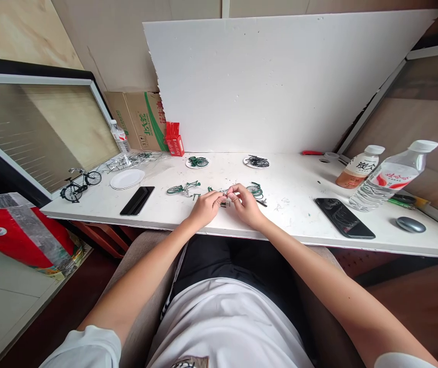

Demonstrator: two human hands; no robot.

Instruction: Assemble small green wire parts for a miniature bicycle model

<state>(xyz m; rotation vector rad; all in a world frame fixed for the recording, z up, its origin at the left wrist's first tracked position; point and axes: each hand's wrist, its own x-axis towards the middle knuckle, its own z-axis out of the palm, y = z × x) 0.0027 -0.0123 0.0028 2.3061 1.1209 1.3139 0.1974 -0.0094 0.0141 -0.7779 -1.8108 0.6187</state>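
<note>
Left hand: your left hand [205, 207] sits over the near edge of the table [299, 179], its fingers curled in and the tips pinching the small part [226, 197].
Right hand: your right hand [247, 204] meets the left fingertip to fingertip. Thumb and forefinger are pressed on the same small part, and the other fingers are bent.
Small part: it is held between both hands just above the table top, at centre front. It is too small to tell its form.
Green frame: a green bicycle frame [183, 188] lies on the table just left of your left hand.
Green wheel: a green wheel piece [256, 190] lies just behind your right hand.
Plates: one plate with green pieces [198, 162] and one plate with black pieces [256, 162] lie farther back. An empty plate [127, 179] lies to the left.
Phones: a black phone [137, 200] lies left of your hands, and a second phone [344, 217] lies well to the right.
Finished model: a black model bicycle [80, 184] stands upright at the table's left end.
Bottles: a tea bottle [359, 167] and a water bottle [390, 179] stand side by side at the right.
</note>
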